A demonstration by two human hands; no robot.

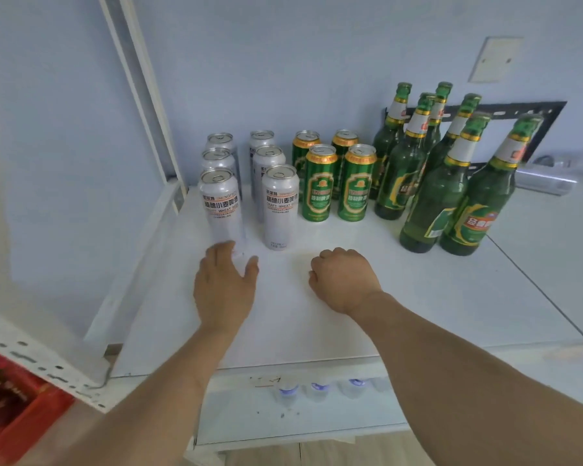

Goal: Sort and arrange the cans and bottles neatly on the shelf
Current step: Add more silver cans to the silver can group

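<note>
On the white shelf (pixel 350 317) several silver cans stand in two columns at the left, the front-left silver can (pixel 220 203) nearest me. Several green cans (pixel 320 183) stand in two columns beside them. Several green glass bottles (pixel 451 183) stand at the right. My left hand (pixel 224 284) is spread, its fingers and thumb around the base of the front-left silver can, seemingly just clear of it. My right hand (pixel 344 280) rests on the shelf in a fist and holds nothing.
A white shelf upright (pixel 142 92) rises at the left. A lower shelf (pixel 283 408) carries clear bottles with blue caps. A red box (pixel 11 408) sits at the bottom left. A black bracket (pixel 552 112) and a silver object (pixel 546 178) lie behind the bottles.
</note>
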